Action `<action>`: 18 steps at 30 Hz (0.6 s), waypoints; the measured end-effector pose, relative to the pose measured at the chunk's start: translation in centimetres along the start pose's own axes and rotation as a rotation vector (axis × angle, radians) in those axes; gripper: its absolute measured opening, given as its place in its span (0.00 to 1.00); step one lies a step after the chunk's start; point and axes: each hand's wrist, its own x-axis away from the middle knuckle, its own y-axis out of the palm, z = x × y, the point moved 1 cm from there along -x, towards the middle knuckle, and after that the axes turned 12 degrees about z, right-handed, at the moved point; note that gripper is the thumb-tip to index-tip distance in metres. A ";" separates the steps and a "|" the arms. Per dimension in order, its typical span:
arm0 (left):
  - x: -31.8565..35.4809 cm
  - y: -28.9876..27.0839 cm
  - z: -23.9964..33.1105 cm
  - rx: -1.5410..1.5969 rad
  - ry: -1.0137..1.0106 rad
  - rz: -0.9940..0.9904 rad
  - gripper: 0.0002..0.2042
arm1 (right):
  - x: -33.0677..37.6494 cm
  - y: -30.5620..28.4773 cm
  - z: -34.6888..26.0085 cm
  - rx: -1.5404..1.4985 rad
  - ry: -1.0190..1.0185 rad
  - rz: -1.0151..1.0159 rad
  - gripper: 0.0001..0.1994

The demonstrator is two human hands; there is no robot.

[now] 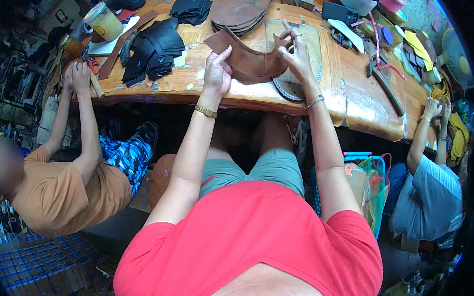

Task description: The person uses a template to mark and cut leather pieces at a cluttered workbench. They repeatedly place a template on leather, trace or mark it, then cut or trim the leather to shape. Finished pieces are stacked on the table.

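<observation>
Above the near edge of the wooden table, I hold a curved brown leather piece (248, 63) between my hands. My left hand (218, 76) grips its left end, the thumb lying on top. At its other end, my right hand (298, 56) has the leather between thumb and bent fingers; the exact finger contact is partly hidden. Under the right end lies a dark rounded leather piece (292, 90) with holes along its edge, partly covered. Behind my right hand is a tan flat piece (309, 34). A stack of large brown leather pieces (242, 5) sits just beyond.
Black leather pieces lie in stacks (155, 49) to the left. A hammer (387, 87) rests on the right of the wooden table (355, 101). A container (103, 22) stands far left. Co-workers sit at both sides, one in an orange shirt (63, 191), one in grey (428, 200).
</observation>
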 end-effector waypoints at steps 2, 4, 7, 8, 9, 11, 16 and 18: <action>0.2 0.1 0.1 -0.021 0.028 -0.023 0.09 | 0.2 -0.2 -1.2 -0.022 0.017 0.060 0.34; 0.2 0.0 -0.1 -0.052 0.079 -0.060 0.14 | 0.6 -0.5 -2.1 0.024 -0.018 0.130 0.34; 0.0 0.1 -0.2 -0.109 0.105 -0.072 0.16 | 0.8 -0.8 -1.5 0.010 0.017 0.170 0.33; 0.1 0.1 -0.3 -0.110 0.111 -0.071 0.16 | 1.0 -0.9 -1.4 0.017 0.015 0.186 0.33; 0.4 0.4 -0.1 -0.110 0.120 -0.070 0.16 | 1.0 -0.9 -1.3 0.022 0.012 0.201 0.33; 0.7 0.6 -0.1 -0.118 0.128 -0.068 0.16 | 1.0 -0.9 -1.4 0.042 0.001 0.208 0.32; 0.7 0.3 0.0 -0.177 0.101 -0.074 0.16 | 1.4 -0.6 -2.1 0.142 -0.118 0.157 0.31; 0.8 0.5 -0.1 -0.159 0.123 -0.071 0.16 | 1.5 -0.5 -2.1 0.196 -0.114 0.138 0.31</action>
